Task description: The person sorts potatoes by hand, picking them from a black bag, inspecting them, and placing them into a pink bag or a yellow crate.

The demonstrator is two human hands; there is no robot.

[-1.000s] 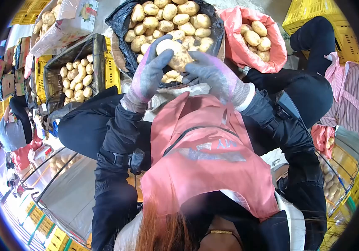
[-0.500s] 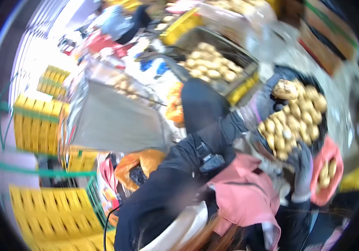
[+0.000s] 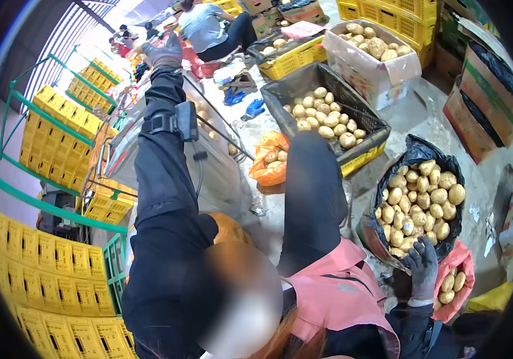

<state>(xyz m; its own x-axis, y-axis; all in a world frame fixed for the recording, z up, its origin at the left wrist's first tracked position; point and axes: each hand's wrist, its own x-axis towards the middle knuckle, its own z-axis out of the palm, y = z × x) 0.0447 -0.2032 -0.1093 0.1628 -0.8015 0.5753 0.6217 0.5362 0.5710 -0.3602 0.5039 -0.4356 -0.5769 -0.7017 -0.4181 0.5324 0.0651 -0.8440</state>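
Observation:
My left hand (image 3: 162, 54) in a grey glove is stretched far out to the upper left, above a wire cart (image 3: 220, 158) with a grey liner. I see the back of that hand, and its palm is hidden. My right hand (image 3: 422, 267), also gloved, rests with spread fingers on the near rim of a black bag (image 3: 415, 149) full of potatoes (image 3: 419, 200). A pink bag (image 3: 451, 281) with a few potatoes lies just right of that hand. I wear a pink apron (image 3: 340, 293).
A black crate of potatoes (image 3: 328, 116) and a cardboard box of potatoes (image 3: 371, 51) stand beyond my knee. An orange bag (image 3: 268, 158) lies by the cart. Yellow crates (image 3: 53, 263) are stacked at left. Another person (image 3: 208, 27) sits at the far top.
Both hands held one potato over the black bag. My left arm then swung out to the left with it, my right hand dropped to the bag's rim, and the view turned left.

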